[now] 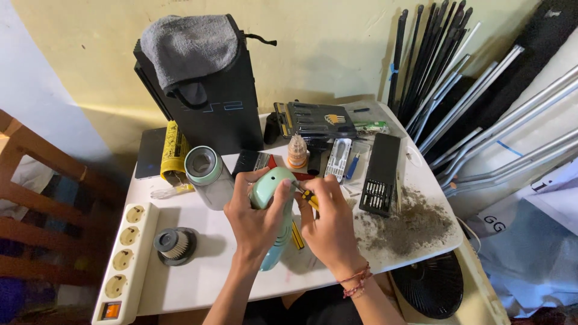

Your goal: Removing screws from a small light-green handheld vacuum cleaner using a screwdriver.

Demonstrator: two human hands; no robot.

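My left hand [254,219] grips a mint-green handheld appliance body [272,183] lying lengthwise on the white table [198,277]. My right hand [330,225] holds a small yellow-and-black screwdriver [308,196], its tip against the upper side of the green body. Part of the appliance is hidden under both hands. A grey-green cylindrical cup part [206,174] lies just left of it, and a round filter piece [175,245] sits lower left.
A white power strip [125,259] lies along the left edge. A black console with a grey cloth [198,84] stands at the back. A black bit case [380,174], a small bottle [297,151] and a dust pile [409,225] are on the right. Metal rods [469,102] lean right.
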